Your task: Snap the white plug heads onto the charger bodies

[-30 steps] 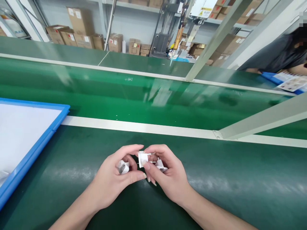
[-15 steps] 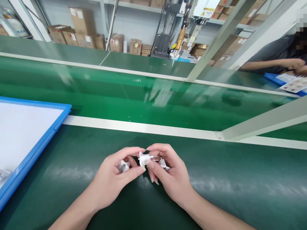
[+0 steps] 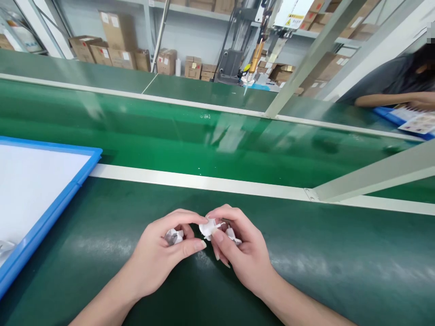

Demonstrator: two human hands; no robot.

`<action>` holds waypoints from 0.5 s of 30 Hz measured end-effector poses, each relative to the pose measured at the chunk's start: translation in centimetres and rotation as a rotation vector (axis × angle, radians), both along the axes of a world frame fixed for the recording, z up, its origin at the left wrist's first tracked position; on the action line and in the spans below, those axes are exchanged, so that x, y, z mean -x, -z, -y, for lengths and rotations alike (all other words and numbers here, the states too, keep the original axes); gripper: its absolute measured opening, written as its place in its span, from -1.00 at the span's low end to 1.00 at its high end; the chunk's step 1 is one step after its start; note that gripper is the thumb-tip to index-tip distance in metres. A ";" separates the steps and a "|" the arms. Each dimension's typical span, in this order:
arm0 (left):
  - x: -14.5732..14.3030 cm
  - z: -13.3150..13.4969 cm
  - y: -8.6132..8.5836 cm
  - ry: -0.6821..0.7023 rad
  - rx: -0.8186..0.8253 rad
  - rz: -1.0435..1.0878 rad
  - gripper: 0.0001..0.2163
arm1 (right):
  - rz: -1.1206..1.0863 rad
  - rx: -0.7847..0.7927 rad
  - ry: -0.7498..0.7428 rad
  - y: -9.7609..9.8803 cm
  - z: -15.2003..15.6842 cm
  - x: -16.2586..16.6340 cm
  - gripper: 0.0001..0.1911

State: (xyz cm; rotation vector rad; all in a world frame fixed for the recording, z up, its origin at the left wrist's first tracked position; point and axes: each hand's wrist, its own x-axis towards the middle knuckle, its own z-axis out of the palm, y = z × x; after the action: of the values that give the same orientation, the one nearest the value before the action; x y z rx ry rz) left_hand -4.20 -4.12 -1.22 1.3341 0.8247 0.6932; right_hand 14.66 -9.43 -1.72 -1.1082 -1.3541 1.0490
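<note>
Between my two hands is a white plug piece (image 3: 208, 228) with thin pins pointing right. My right hand (image 3: 243, 240) pinches it between thumb and fingers, and a second white plug piece (image 3: 232, 235) is tucked in the same palm. My left hand (image 3: 163, 246) curls around another white-and-grey piece (image 3: 174, 236), partly hidden by the fingers. The left index fingertip touches the upper edge of the middle plug piece, while the left thumb is just apart from it. Both hands are above the dark green tabletop (image 3: 142, 213).
At the left lies a blue-rimmed tray (image 3: 73, 181) with a white piece (image 3: 6, 248) inside. A green conveyor belt (image 3: 163, 145) runs behind a pale rail. A slanting metal post (image 3: 374, 174) stands right. Across the belt are a machine (image 3: 234, 59) and a co-worker's arm (image 3: 387, 99).
The plug piece between my hands has turned, showing more of its broad face. My left thumb has come away from it. The co-worker's arm at the far right has moved.
</note>
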 end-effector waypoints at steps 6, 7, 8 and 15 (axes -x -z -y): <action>0.1 -0.1 0.2 -0.030 -0.018 -0.012 -0.74 | 0.029 0.020 0.027 0.0 0.2 0.2 -0.87; 0.1 0.0 0.2 -0.038 -0.003 -0.036 -0.71 | 0.033 0.023 0.027 0.0 0.3 0.2 -0.87; 0.2 -0.1 0.2 -0.043 0.014 -0.055 -0.68 | 0.039 0.028 0.027 0.1 0.3 0.2 -0.86; 0.0 0.0 -0.3 0.010 0.058 -0.052 -0.62 | 0.137 -0.019 0.026 0.1 0.5 0.4 -0.73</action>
State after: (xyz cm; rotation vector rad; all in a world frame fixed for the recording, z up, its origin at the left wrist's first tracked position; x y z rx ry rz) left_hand -4.20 -4.14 -0.91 1.3078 0.8729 0.6240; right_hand 14.28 -9.92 -1.79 -1.1992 -1.4506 0.9535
